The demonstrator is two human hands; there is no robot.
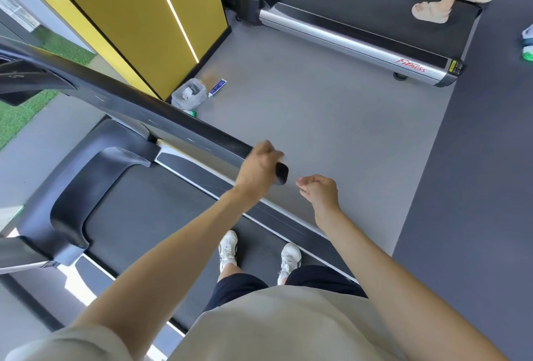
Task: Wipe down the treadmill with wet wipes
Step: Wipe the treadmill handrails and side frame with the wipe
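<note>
Head view: a person stands on the belt of the treadmill, white shoes low in the frame's centre. The black handrail runs from the upper left down to the middle of the frame. The left hand is wrapped over its free end, fingers curled round the bar and the rounded cap showing just below the knuckles. A pale, blurred sliver at the top of that fist may be the wet wipe. I cannot tell for certain, as the hand covers whatever lies between palm and rail. The right hand hangs just right of the rail end, apart from it, with fingers loosely curled and nothing in them.

A wipe is light, limp and damp, so it will likely bunch or slip out unless pressed flat under the whole palm. The rail looks stiff, fixed and glossy, so it should slide easily under a wet cloth. Gripping round the bar with the wipe sandwiched inside looks like the sound hold.

On the grey floor in the upper middle of the frame, a clear plastic bag of crumpled scraps sits at the foot of a yellow panel. A small blue-and-white tube lies just beside it. At the upper right, a second treadmill carries another person's sandalled foot.
</note>
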